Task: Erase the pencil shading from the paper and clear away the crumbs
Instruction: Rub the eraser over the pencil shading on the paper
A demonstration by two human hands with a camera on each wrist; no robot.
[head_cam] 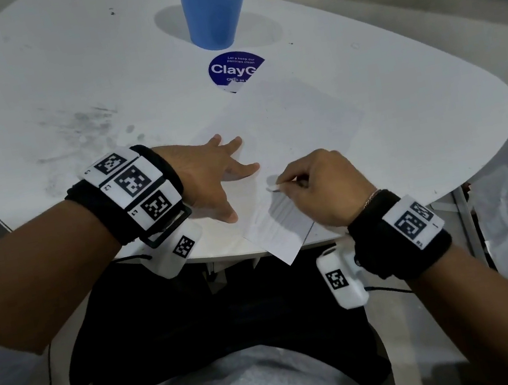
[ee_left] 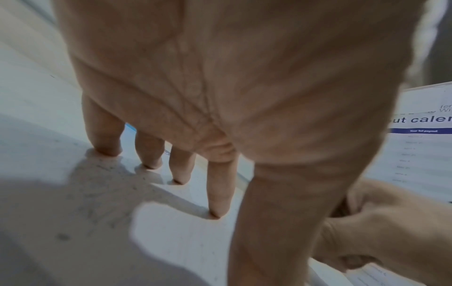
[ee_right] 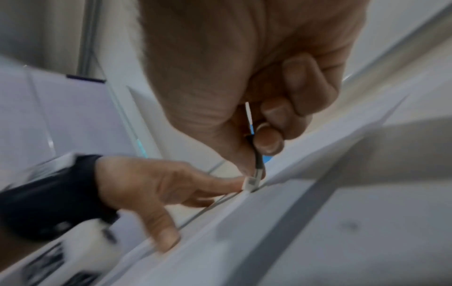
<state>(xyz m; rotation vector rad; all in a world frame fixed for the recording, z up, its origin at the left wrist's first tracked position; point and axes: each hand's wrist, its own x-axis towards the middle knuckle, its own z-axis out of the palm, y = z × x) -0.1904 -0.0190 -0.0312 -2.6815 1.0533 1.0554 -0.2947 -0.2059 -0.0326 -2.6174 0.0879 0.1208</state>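
Left hand (head_cam: 208,173), at 9 o'clock of the paper (head_cam: 295,124), lies flat with fingers spread, pinning its edge to the worktop (head_cam: 58,91). Right hand (head_cam: 318,181), at 5 o'clock, pinches an eraser (head_cam: 274,187) against the pencil shading (head_cam: 282,209). Risk: the paper's near corner overhangs the worktop unsupported, so a hard stroke there could crease or tear it; crumbs could drop to the lap.
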